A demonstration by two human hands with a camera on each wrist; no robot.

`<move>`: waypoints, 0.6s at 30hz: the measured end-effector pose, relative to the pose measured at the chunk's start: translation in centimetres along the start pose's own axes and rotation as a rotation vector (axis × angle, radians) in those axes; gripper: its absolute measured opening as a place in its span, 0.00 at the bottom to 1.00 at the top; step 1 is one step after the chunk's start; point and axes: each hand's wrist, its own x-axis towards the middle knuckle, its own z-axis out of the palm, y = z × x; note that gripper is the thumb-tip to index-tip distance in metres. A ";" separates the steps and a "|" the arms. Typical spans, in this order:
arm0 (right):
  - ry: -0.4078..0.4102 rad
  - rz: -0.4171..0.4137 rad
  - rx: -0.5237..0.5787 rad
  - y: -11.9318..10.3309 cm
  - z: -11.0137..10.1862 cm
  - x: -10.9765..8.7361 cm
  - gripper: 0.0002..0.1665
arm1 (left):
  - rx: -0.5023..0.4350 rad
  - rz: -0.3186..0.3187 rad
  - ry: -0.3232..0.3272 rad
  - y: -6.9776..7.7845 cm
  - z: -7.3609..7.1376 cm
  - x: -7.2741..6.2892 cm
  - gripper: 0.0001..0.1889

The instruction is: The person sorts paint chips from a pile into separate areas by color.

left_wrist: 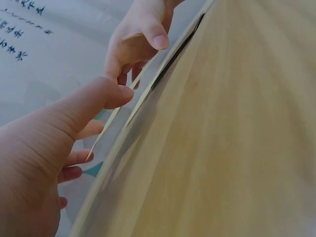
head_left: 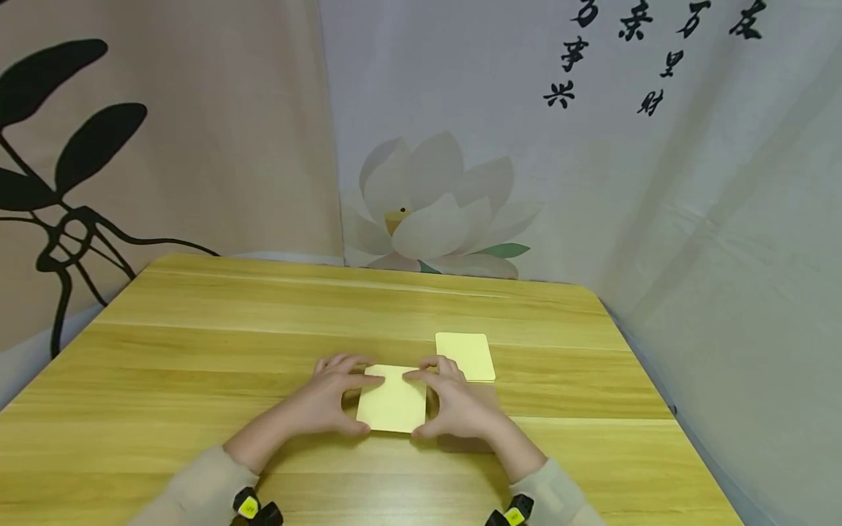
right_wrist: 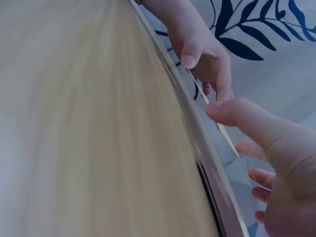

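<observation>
A yellow square paper sheet point(head_left: 392, 402) is held flat between both hands over the table, seen almost edge-on in the left wrist view. My left hand point(head_left: 329, 398) grips its left side, thumb by the near corner and index finger on the far part. On the opposite side my right hand point(head_left: 457, 402) grips it the same way, thumb at the near right corner. The sheet's thin edge point(right_wrist: 228, 138) runs between the two hands in the right wrist view. Just beyond the right hand lies a second yellow square point(head_left: 465, 356) with rounded corners.
Under the right hand and forearm is a flat brownish piece point(head_left: 484, 395), partly hidden; a dark strip point(right_wrist: 210, 197) shows beside it in the right wrist view. The wooden table point(head_left: 217, 329) ends at a printed cloth backdrop point(head_left: 592, 197) behind and to the right.
</observation>
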 end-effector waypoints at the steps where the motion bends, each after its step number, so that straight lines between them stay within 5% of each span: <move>1: 0.000 0.009 0.007 0.2 -0.2 -0.2 0.49 | -0.001 0.001 0.000 0.1 0.1 0.3 0.40; 18: 0.057 0.017 0.041 3.2 -2.9 -1.3 0.49 | -0.017 0.061 0.061 0.8 1.5 4.4 0.38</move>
